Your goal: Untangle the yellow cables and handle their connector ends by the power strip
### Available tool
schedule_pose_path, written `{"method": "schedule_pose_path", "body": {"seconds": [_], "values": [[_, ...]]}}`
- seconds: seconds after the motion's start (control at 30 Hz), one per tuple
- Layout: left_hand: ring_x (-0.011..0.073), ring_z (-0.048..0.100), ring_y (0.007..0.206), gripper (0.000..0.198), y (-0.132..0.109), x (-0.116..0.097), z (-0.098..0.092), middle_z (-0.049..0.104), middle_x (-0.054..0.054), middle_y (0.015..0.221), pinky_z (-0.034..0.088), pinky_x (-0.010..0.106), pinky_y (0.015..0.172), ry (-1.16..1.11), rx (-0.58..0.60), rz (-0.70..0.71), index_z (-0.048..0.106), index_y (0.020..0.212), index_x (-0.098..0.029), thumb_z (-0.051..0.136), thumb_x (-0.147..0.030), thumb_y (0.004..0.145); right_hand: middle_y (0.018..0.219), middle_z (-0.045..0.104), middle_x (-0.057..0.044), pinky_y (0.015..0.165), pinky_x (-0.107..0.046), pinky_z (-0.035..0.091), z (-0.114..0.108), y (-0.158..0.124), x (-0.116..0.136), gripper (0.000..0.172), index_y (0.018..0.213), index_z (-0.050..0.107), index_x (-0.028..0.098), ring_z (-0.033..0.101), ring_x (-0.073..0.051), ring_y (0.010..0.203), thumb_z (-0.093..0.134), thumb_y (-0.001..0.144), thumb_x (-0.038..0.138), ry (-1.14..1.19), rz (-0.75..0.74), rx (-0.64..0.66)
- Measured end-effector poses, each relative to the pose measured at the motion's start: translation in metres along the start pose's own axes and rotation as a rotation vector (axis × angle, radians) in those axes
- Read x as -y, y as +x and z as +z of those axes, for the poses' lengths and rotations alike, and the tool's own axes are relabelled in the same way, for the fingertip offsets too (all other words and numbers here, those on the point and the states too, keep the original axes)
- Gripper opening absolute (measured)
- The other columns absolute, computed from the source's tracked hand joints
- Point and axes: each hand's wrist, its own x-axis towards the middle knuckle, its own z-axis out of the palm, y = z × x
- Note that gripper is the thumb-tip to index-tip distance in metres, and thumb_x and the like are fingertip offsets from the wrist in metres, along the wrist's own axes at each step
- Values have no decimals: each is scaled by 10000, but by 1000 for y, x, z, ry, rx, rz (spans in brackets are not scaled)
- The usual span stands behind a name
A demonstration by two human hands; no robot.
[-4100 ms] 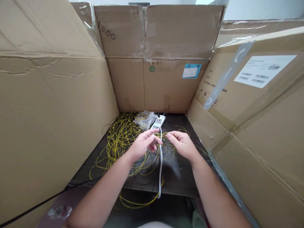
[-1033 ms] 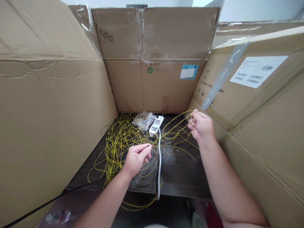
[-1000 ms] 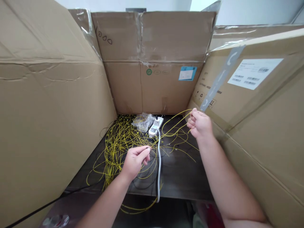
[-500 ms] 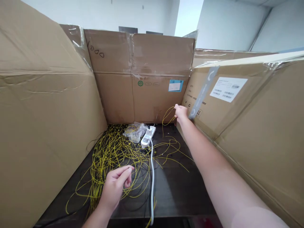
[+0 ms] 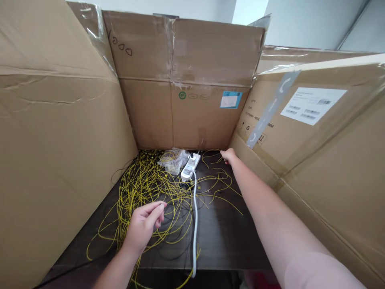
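My right hand (image 5: 229, 155) reaches to the far right of the dark table (image 5: 222, 235). Its fingers pinch a thin yellow wire (image 5: 205, 160) that curves down onto the tabletop. Nearer to me, my left hand (image 5: 146, 220) hovers over the front of a large tangle of yellow wires (image 5: 141, 180). Thumb and index finger are pressed together there; whether anything is between them I cannot make out. A few loose yellow wires (image 5: 225, 198) lie on the table below my right hand.
A white power strip (image 5: 190, 167) with a white cord (image 5: 195, 224) lies mid-table, beside a clear plastic bag (image 5: 174, 159). Cardboard walls stand on the left (image 5: 66, 140), back (image 5: 153, 116) and right (image 5: 325, 168). A black cable (image 5: 75, 271) crosses the front left.
My right hand has lowered towards the tabletop with the yellow wire, which now lies lower too. My left hand keeps its pinched pose. The view has tilted down slightly.
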Motion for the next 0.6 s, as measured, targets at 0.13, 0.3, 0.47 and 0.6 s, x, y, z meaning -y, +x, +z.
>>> {"method": "schedule_pose_path", "body": {"seconds": [0.13, 0.3, 0.47, 0.6], "values": [[135, 539, 558, 269, 28, -4, 3, 627, 35, 671, 439, 244, 535, 227, 14, 100, 682, 904, -155, 568, -339, 744, 994, 589, -178, 783, -354, 456, -2, 4, -2, 407, 952, 584, 60, 554, -253, 976, 599, 753, 415, -187, -60, -59], [207, 596, 815, 273, 85, -11, 20, 672, 80, 884, 443, 318, 761, 693, 149, 357, 699, 900, -182, 490, -319, 788, 1140, 531, -241, 892, -375, 384, 2, -1, -3, 492, 997, 595, 49, 472, -321, 1115, 600, 726, 459, -354, -144, -85], [214, 598, 851, 293, 128, -12, 49, 678, 69, 927, 427, 295, 758, 1045, 388, 294, 694, 937, -229, 463, -356, 810, 1123, 553, -226, 882, -321, 396, 9, -15, -9, 551, 1062, 579, 36, 504, -283, 1095, 558, 749, 489, -439, -172, -21], [224, 586, 905, 311, 144, -11, 66, 658, 42, 1011, 425, 288, 737, 1276, 389, 194, 668, 987, -302, 439, -426, 816, 1111, 566, -215, 873, -320, 398, 11, -21, -13, 558, 1077, 578, 41, 515, -272, 1078, 535, 759, 498, -484, -183, 22]]}}
